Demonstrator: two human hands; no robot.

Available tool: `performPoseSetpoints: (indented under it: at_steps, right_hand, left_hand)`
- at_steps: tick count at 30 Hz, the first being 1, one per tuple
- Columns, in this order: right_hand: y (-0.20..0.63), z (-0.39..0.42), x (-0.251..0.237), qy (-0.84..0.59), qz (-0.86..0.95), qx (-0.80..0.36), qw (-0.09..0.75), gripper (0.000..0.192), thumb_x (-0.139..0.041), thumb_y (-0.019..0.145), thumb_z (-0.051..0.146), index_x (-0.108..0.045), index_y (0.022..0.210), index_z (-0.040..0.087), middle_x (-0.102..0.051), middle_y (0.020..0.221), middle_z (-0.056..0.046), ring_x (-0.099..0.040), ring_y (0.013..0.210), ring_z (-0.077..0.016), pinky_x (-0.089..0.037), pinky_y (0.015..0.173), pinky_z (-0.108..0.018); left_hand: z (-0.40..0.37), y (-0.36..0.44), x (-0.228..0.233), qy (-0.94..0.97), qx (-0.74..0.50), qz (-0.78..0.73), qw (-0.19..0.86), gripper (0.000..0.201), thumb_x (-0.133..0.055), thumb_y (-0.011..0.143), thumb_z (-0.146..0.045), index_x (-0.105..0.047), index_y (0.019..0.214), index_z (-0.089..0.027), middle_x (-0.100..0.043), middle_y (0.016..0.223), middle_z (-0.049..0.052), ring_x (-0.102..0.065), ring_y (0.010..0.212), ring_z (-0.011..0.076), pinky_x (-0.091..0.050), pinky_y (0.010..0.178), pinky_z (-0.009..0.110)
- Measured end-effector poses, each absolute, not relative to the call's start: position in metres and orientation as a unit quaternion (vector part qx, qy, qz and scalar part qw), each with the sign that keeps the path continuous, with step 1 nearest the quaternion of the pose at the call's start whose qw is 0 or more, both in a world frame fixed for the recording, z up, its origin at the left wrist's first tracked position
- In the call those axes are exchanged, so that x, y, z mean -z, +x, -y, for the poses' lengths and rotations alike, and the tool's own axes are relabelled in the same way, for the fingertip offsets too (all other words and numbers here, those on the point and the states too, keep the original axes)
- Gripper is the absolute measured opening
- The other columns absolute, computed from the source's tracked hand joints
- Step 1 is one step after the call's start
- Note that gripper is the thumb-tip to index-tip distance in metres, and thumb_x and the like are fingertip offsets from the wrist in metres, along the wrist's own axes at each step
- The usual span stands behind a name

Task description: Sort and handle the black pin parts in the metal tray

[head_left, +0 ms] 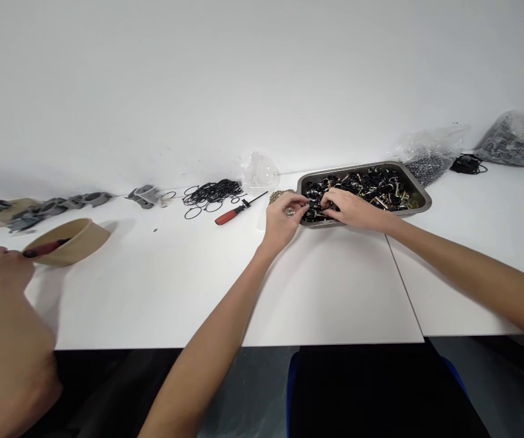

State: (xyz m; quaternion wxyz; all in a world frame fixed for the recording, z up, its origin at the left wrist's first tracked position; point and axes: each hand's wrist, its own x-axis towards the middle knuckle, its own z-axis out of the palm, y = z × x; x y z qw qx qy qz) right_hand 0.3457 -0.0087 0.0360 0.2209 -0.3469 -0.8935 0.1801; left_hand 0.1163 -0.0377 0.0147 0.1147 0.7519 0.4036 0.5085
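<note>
Right of the frame's centre, the left hand (282, 217) and right hand (351, 208) are meeting at the near left edge of the grey metal tray (419, 190) of small black and brass parts. Their fingers (299, 202) are pinching one small black part (313, 207) between them; its long axis cannot be told. A red-handled screwdriver (234, 212) is lying on the white tabletop (335, 286), tip pointing upper right.

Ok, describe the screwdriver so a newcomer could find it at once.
Start at the metal tray of small black parts where the left hand and right hand meet. Look left of the left hand: the screwdriver lies flat on the white table, beside loose black rubber rings. Its red-orange handle sets it apart.
</note>
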Motion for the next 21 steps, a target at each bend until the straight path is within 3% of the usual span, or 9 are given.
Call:
performPoseSetpoints:
  at_steps: [12,17,21]
  right_hand:
    - [0.343,0.015,-0.037,-0.336,0.899,-0.167,0.224,0.022,-0.044,0.101,0.027,-0.057,0.116,0.018,-0.063,0.119,-0.013,-0.06,0.106,-0.0262,-0.048,0.096,-0.044]
    - [0.344,0.018,-0.039,-0.313,0.907,-0.158,0.235,0.043,-0.043,0.101,0.025,-0.049,0.144,0.023,-0.061,0.116,-0.011,-0.058,0.108,-0.0272,-0.047,0.102,-0.048]
    - [0.344,0.017,-0.042,-0.282,0.916,-0.178,0.224,0.053,-0.043,0.1,0.02,-0.046,0.152,0.029,-0.059,0.118,-0.01,-0.056,0.108,-0.0262,-0.047,0.103,-0.049]
  left_hand:
    - [0.046,0.122,-0.03,0.689,-0.58,-0.399,0.172,0.017,-0.077,0.085,-0.036,-0.073,0.089,-0.02,-0.073,0.089,0.004,-0.067,0.077,0.0146,-0.058,0.076,0.031]
    - [0.048,0.123,-0.035,0.687,-0.582,-0.403,0.165,0.016,-0.077,0.085,-0.035,-0.073,0.088,-0.02,-0.073,0.089,0.004,-0.067,0.077,0.0146,-0.059,0.076,0.03]
    - [0.051,0.122,-0.039,0.688,-0.591,-0.392,0.155,0.014,-0.077,0.086,-0.033,-0.073,0.089,-0.02,-0.073,0.09,0.003,-0.068,0.08,0.0142,-0.059,0.076,0.029]
